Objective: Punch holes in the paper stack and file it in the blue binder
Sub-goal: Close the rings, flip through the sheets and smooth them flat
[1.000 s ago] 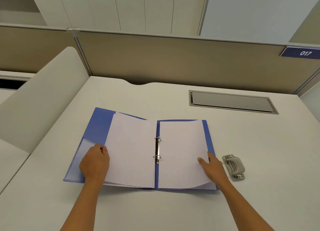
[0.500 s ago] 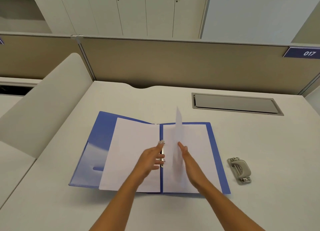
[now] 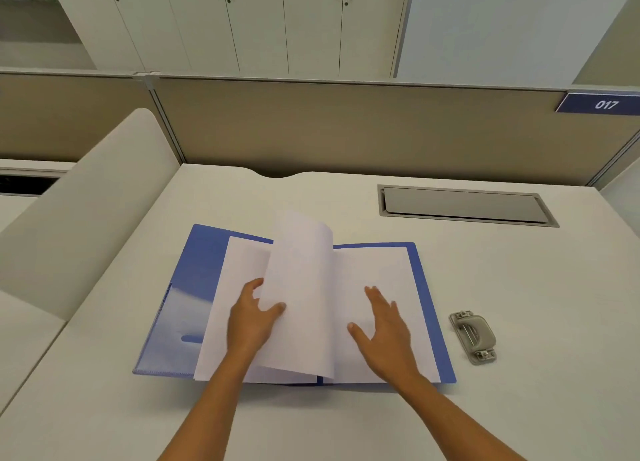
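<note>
The blue binder point(image 3: 204, 270) lies open on the desk with white sheets on both halves. A bundle of sheets point(image 3: 301, 287) arches up over the binder's spine and hides the rings. My left hand point(image 3: 251, 318) grips the lower left edge of that bundle, thumb on top and fingers behind it. My right hand point(image 3: 384, 325) rests flat with straight fingers on the right-hand pages point(image 3: 377, 273). The left-hand pages point(image 3: 235, 280) lie flat under the raised bundle.
A grey hole punch point(image 3: 473, 336) sits on the desk just right of the binder. A recessed grey cable hatch point(image 3: 464, 206) is at the back right. A white divider panel point(image 3: 79, 211) bounds the desk on the left; a beige partition stands behind.
A sheet bundle that stood upright at the spine has swung left. My left hand now grips its edge, and my right hand has moved onto the right-hand pages.
</note>
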Available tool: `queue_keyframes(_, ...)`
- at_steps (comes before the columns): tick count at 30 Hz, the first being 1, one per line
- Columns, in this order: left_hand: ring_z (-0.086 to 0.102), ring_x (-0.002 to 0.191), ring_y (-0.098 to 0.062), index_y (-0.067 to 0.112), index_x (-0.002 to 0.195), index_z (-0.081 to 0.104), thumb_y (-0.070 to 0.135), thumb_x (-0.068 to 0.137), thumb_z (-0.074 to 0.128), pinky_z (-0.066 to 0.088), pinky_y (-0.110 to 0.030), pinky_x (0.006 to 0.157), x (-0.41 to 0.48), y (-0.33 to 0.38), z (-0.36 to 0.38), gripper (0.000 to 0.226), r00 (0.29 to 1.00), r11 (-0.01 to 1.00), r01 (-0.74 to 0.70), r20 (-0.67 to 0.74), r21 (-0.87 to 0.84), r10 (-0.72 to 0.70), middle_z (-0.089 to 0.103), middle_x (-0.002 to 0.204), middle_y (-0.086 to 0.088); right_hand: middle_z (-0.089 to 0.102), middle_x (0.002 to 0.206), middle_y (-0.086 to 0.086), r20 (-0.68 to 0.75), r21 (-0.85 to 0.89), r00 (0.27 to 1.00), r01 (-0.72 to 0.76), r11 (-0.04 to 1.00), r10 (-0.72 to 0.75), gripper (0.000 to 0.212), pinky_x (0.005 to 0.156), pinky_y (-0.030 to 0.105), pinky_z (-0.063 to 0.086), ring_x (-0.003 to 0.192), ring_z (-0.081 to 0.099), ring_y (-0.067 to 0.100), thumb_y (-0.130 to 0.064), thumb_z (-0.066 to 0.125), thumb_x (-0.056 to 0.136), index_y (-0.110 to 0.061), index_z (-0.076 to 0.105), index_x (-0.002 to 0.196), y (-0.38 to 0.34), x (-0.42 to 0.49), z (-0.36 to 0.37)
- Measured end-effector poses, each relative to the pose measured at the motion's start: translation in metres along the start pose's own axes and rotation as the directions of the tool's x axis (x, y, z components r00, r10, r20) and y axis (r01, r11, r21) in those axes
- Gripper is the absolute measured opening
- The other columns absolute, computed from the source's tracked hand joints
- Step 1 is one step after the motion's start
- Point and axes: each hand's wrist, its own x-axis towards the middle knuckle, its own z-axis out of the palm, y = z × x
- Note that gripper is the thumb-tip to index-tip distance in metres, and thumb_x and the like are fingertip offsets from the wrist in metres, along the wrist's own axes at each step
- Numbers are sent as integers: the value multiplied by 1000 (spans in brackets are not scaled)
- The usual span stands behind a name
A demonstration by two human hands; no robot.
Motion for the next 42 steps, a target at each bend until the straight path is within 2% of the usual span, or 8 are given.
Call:
queue_keyframes(6, 56, 116, -34, 20, 138, 41, 27, 84, 71, 47, -47, 93, 9, -20, -31, 62, 990, 985, 62, -137, 159, -40, 59, 129, -15, -6, 161, -1, 60, -361, 964, -220, 906, 258, 95, 117, 49, 14, 148, -2, 33, -65, 53, 82, -29, 0, 152, 42, 8, -10)
queue_keyframes(10, 62, 97, -33, 20, 138, 40, 25, 86, 68, 51, -47, 83, 8, -28, -44, 59, 976, 964, 70, -219, 257, -13, 67, 108, -12, -1, 159, 2, 58, -318, 923, -343, 884, 379, 107, 112, 47, 28, 145, 10, 30, -64, 65, 72, -26, 3, 151, 55, 7, -16)
queue_keyframes(15, 63, 92, -36, 18, 139, 38, 22, 89, 64, 53, -46, 78, 7, -31, -46, 56, 969, 944, 78, -249, 322, 4, 66, 106, -17, 13, 150, 2, 25, -228, 850, -507, 831, 526, 117, 98, 50, 39, 131, 27, 33, -58, 80, 58, -25, 10, 146, 55, 14, -21)
queue_keyframes(23, 54, 64, -29, 15, 140, 40, 14, 93, 53, 42, -34, 54, 9, -32, -53, 48, 935, 924, 90, -350, 372, 49, 62, 78, -18, 18, 140, 5, 30, -187, 837, -531, 826, 546, 119, 91, 41, 43, 120, 39, 36, -51, 85, 55, -17, 13, 143, 59, 18, -19)
queue_keyframes(28, 51, 59, -27, 16, 140, 42, 12, 93, 53, 37, -32, 51, 10, -38, -59, 49, 924, 898, 96, -375, 429, 81, 59, 71, -16, 23, 136, 4, -50, -276, 832, -543, 793, 553, 110, 90, 43, 45, 118, 36, 34, -55, 81, 58, -19, 17, 140, 52, 13, -16)
queue_keyframes(30, 55, 64, -28, 15, 139, 42, 12, 92, 54, 41, -34, 52, 8, -39, -58, 48, 924, 900, 80, -370, 429, 94, 62, 77, -16, 23, 135, 6, -46, -260, 844, -527, 809, 535, 107, 91, 43, 48, 118, 37, 35, -52, 80, 61, -17, 17, 140, 51, 13, -15)
queue_keyframes(34, 55, 102, -36, 10, 137, 44, 17, 87, 64, 47, -47, 79, 5, -38, -49, 55, 925, 851, 23, -334, 525, 181, 59, 118, -17, 23, 135, 9, -25, -212, 844, -529, 822, 537, 108, 93, 43, 47, 118, 40, 37, -46, 83, 61, -15, 17, 140, 49, 14, -16)
queue_keyframes(42, 49, 118, -27, 19, 128, 56, 31, 87, 65, 44, -43, 95, 0, -33, -10, 44, 923, 856, -210, -193, 472, 333, 60, 126, -6, 38, 141, 10, -9, -87, 846, -532, 842, 533, 111, 101, 47, 37, 126, 41, 37, -31, 87, 60, -16, 17, 144, 45, 18, -20)
